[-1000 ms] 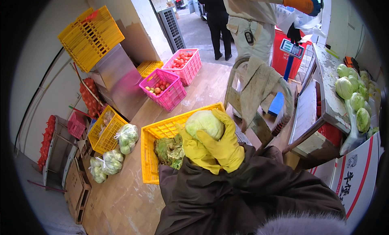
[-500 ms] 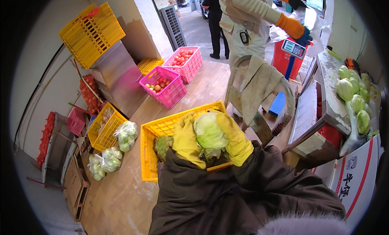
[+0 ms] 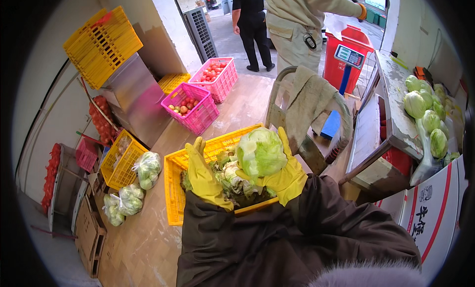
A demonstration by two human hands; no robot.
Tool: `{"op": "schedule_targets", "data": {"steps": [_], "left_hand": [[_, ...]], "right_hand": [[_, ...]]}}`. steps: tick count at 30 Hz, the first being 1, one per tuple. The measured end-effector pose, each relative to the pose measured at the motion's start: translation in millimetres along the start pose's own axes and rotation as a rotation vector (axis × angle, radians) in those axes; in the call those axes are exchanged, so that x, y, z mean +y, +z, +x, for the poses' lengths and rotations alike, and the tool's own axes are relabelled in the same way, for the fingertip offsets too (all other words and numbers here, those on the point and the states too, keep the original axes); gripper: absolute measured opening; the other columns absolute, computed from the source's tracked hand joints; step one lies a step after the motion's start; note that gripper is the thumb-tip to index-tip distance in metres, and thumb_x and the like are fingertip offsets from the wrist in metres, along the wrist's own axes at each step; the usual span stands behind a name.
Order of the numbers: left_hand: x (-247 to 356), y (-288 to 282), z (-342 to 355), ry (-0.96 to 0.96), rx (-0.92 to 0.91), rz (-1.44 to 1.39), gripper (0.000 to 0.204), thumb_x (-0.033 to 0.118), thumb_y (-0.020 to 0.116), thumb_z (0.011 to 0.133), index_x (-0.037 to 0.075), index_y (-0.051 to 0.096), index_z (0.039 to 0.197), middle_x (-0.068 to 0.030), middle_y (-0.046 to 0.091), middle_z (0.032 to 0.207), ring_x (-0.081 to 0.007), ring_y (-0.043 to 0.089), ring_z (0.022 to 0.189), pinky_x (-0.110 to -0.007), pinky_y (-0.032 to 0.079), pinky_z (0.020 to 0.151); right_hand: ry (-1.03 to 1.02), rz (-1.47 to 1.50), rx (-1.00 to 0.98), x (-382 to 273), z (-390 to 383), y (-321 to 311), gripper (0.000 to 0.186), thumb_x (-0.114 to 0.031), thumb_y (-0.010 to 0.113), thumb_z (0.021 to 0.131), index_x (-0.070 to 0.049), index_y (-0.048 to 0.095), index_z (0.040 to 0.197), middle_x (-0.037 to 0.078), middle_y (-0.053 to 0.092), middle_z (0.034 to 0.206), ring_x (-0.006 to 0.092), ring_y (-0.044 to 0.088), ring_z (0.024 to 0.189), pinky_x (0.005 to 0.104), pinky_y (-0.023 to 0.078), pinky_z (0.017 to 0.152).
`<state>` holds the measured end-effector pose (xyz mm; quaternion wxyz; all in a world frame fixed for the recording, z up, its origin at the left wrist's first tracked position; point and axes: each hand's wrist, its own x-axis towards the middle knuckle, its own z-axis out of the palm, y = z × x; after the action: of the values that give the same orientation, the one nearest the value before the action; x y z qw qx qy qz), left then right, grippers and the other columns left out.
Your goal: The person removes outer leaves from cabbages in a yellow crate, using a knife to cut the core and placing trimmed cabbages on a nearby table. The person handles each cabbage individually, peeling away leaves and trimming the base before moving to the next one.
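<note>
A pale green head of lettuce (image 3: 261, 154) rests in my right hand (image 3: 286, 180), which wears a yellow rubber glove and cradles it from below and the right. My left hand (image 3: 204, 178), in a matching glove, is apart from the lettuce on its left side, fingers extended upward and palm turned inward. Below both hands stands a yellow plastic crate (image 3: 173, 188). Loose, wilted leaves and trimmings (image 3: 227, 174) lie inside it, some browned. My forearms, in dark brown sleeves, hide part of the crate's near side.
Ahead stand a metal-framed chair (image 3: 316, 96) draped with cloth and pink crates of tomatoes (image 3: 190, 106). More green heads (image 3: 415, 105) lie on the right-hand table (image 3: 396, 84). Bagged vegetables (image 3: 147, 169) sit on the floor at left. A person in beige (image 3: 292, 24) stands beyond the chair.
My left hand has let go of the lettuce and opened away to the left. The lettuce is now in my right hand alone, slightly higher. The person in beige has turned away from the scale.
</note>
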<state>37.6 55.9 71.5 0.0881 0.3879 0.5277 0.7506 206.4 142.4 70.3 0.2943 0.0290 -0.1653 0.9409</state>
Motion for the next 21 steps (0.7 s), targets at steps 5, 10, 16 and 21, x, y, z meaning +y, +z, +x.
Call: {"op": "schedule_targets", "data": {"steps": [5,10,16,21], "left_hand": [[52,28,-24,0.171,-0.213,0.127,0.071,0.039,0.065,0.095,-0.003,0.041,0.147,-0.0249,0.046,0.147,-0.0331,0.044,0.138,-0.042,0.035,0.115],[60,49,-8,0.350,-0.447,0.553,0.076,0.039,0.076,0.085,-0.005,0.047,0.140,-0.0299,0.059,0.125,-0.0438,0.059,0.113,-0.047,0.048,0.095],[58,65,25,-0.060,-0.518,0.574,0.048,0.036,0.064,0.098,-0.007,0.063,0.118,-0.0149,0.069,0.083,-0.0200,0.063,0.072,-0.031,0.049,0.067],[22,57,52,-0.605,-0.409,0.057,0.050,0.050,0.055,0.101,0.002,0.068,0.094,-0.0039,0.053,0.051,-0.0119,0.048,0.039,-0.028,0.036,0.040]], "right_hand": [[-0.067,-0.182,0.031,5,-1,2,0.055,-0.056,0.056,0.092,-0.016,0.060,0.130,0.008,0.061,0.133,0.0316,0.054,0.126,0.0606,0.035,0.110],[-0.159,-0.607,0.052,3,-3,6,0.053,-0.050,0.060,0.090,-0.015,0.061,0.129,0.009,0.062,0.132,0.0313,0.055,0.125,0.0560,0.037,0.111],[-0.599,-2.189,-0.136,-4,-21,14,0.051,-0.044,0.065,0.087,-0.013,0.062,0.128,0.010,0.062,0.130,0.0309,0.056,0.124,0.0506,0.039,0.111],[-0.887,-2.283,-0.057,-5,-32,9,0.047,-0.034,0.074,0.080,-0.012,0.066,0.121,0.010,0.065,0.125,0.0325,0.058,0.119,0.0476,0.041,0.110]]}}
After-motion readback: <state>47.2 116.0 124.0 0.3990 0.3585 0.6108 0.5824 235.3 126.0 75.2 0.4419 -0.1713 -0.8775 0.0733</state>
